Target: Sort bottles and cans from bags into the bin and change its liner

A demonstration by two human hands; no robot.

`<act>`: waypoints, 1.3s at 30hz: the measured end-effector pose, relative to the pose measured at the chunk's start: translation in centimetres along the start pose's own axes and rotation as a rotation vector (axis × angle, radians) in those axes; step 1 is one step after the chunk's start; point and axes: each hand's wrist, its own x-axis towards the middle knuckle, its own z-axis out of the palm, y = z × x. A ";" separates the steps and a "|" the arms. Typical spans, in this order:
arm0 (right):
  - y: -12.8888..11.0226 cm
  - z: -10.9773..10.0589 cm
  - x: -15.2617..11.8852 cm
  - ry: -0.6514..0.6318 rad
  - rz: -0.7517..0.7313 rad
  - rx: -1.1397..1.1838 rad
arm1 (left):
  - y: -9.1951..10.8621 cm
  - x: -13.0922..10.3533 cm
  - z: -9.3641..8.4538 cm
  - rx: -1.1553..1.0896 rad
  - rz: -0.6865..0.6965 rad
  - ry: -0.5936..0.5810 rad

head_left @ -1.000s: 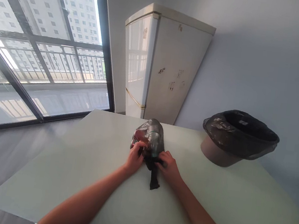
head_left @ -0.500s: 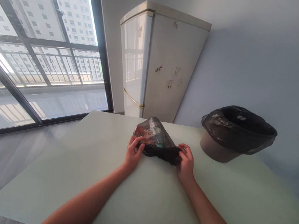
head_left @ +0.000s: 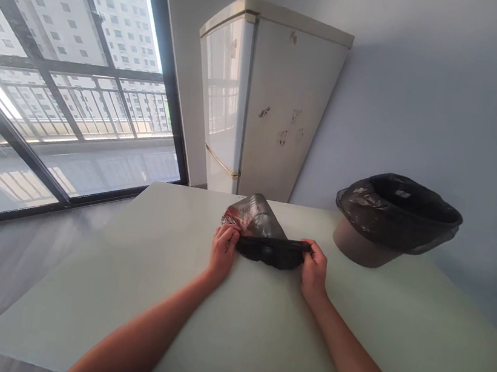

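Note:
A thin black plastic bag [head_left: 266, 220] lies on the pale table, its mouth facing me and drawn into a wide dark opening. My left hand [head_left: 224, 248] pinches the left corner of that mouth, fingers closed on the plastic. At the right corner, my right hand [head_left: 314, 269] grips the edge between thumb and fingers. Something reddish shows through the film on the bag's left side; its kind is hidden by the plastic.
To the right on the table [head_left: 138, 293] stands a brownish trash bin [head_left: 359, 246] lined with a black bag [head_left: 381, 219]. Behind the table is a worn white refrigerator [head_left: 286, 105] against the wall. Sliding glass doors [head_left: 76, 66] are at the left.
My hands have spread slightly apart, the right one moving outward. The bag's mouth is now stretched straighter and wider, and the contents show less clearly through the film.

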 end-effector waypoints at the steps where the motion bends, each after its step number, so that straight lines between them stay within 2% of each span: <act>1: 0.3 -0.1 0.1 0.030 0.023 0.035 | 0.0 -0.1 0.0 -0.016 -0.044 -0.002; 4: 0.6 -0.1 0.5 0.051 0.072 0.157 | -0.2 -0.2 -0.1 -0.043 -0.193 0.037; 6: 0.3 -0.1 0.6 0.040 0.089 0.238 | -0.3 -0.2 -0.2 -0.059 -0.219 0.096; 8: -0.5 -0.2 0.8 0.007 0.100 0.309 | -0.1 -0.2 -0.2 -0.062 -0.156 0.101; 12: -2.3 -0.6 0.4 -0.174 0.015 0.407 | 0.2 -0.1 0.2 0.016 0.026 -0.064; 14: -2.9 -0.7 -0.5 -0.140 -0.139 0.250 | 0.2 -0.1 0.4 0.034 0.034 -0.073; 16: -3.3 -0.6 -2.0 0.036 -0.384 -0.053 | 0.3 -0.1 0.3 0.020 0.014 -0.028; 17: -3.4 -0.4 -2.8 0.078 -0.529 -0.197 | 0.3 -0.1 0.2 0.007 0.010 -0.013; 18: -3.5 -0.1 -3.7 0.040 -0.667 -0.312 | 0.3 -0.2 0.1 -0.006 0.007 -0.008; 19: -3.6 0.4 -4.6 -0.081 -0.772 -0.403 | 0.3 -0.3 0.0 -0.018 0.002 -0.020; 20: -3.8 1.0 -5.3 -0.255 -0.826 -0.473 | 0.3 -0.4 0.0 -0.032 -0.005 -0.050; 22: -4.0 2.5 -6.3 -0.557 -0.804 -0.570 | 0.2 -0.7 -0.1 -0.057 -0.017 -0.128; 24: -4.1 3.8 -6.5 -0.645 -0.723 -0.644 | 0.0 -1.0 -0.1 -0.070 -0.014 -0.186; 26: -3.9 4.2 -6.0 -0.637 -0.685 -0.678 | -0.1 -1.2 -0.1 -0.080 -0.014 -0.202; 28: -3.7 3.7 -5.4 -0.652 -0.664 -0.693 | -0.3 -1.1 0.0 -0.118 -0.062 -0.159; 30: -3.6 2.5 -4.8 -0.688 -0.646 -0.698 | -0.5 -0.7 -0.1 -0.181 -0.144 -0.033; 32: -3.6 1.4 -4.4 -0.698 -0.614 -0.720 | -1.1 -0.2 -0.2 -0.205 -0.226 0.142; 34: -3.7 0.7 -4.2 -0.647 -0.570 -0.761 | -1.9 0.5 -0.5 -0.177 -0.286 0.296; 36: -3.8 0.5 -4.0 -0.561 -0.534 -0.797 | -2.7 0.9 -0.6 -0.144 -0.342 0.386; 39: -3.6 0.4 -3.5 -0.445 -0.513 -0.828 | -3.3 1.1 -0.5 -0.176 -0.413 0.377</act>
